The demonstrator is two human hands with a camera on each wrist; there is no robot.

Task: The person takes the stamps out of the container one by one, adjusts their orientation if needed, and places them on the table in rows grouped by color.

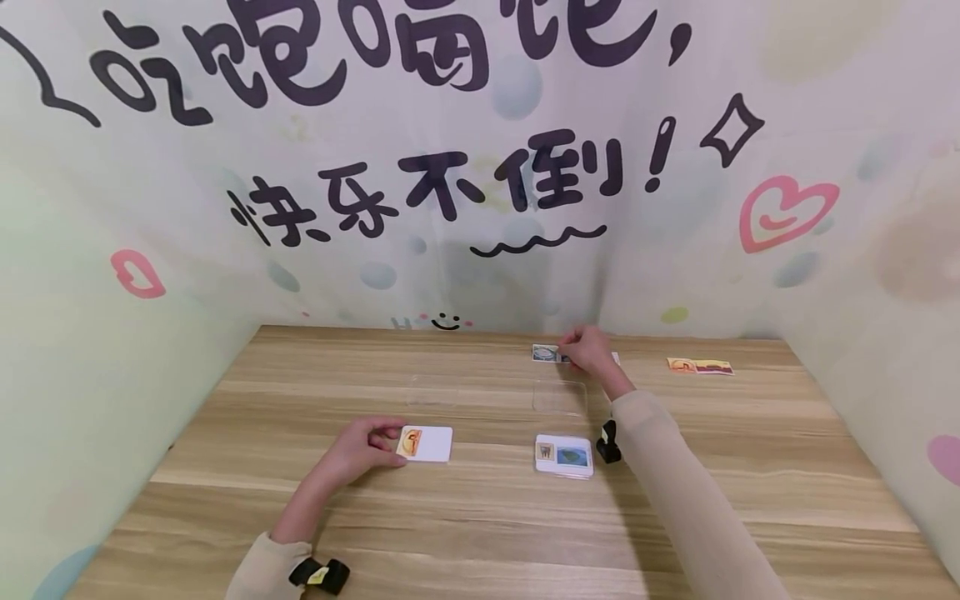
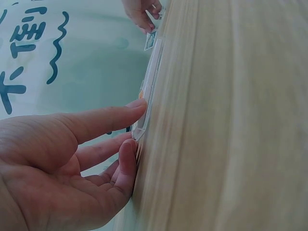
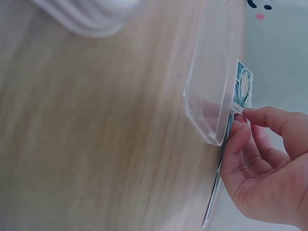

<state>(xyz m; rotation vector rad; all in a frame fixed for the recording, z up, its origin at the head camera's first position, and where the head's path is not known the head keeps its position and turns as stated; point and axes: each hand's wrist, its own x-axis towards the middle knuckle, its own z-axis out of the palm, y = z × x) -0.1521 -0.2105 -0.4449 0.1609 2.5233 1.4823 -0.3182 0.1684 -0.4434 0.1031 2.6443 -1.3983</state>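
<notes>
At the left of the table, a white card (image 1: 433,445) with an orange stamp (image 1: 409,442) at its left end lies in a clear case (image 2: 153,82). My left hand (image 1: 365,445) holds it by the left end, thumb and fingers at opposite edges. Toward the back wall, my right hand (image 1: 589,350) pinches a strip of blue-green stamps (image 3: 243,86) between thumb and index finger. Part of the strip is hidden behind the fingers. A clear plastic lid (image 3: 207,82) lies just in front of that hand.
Right of centre sits a second cased white card (image 1: 564,468) bearing a grey stamp and a blue stamp. An orange and yellow stamp strip (image 1: 701,367) lies at the back right. Another clear lid (image 1: 432,390) is faintly visible behind the left card. A printed wall hanging (image 1: 495,292) borders the table (image 1: 465,533).
</notes>
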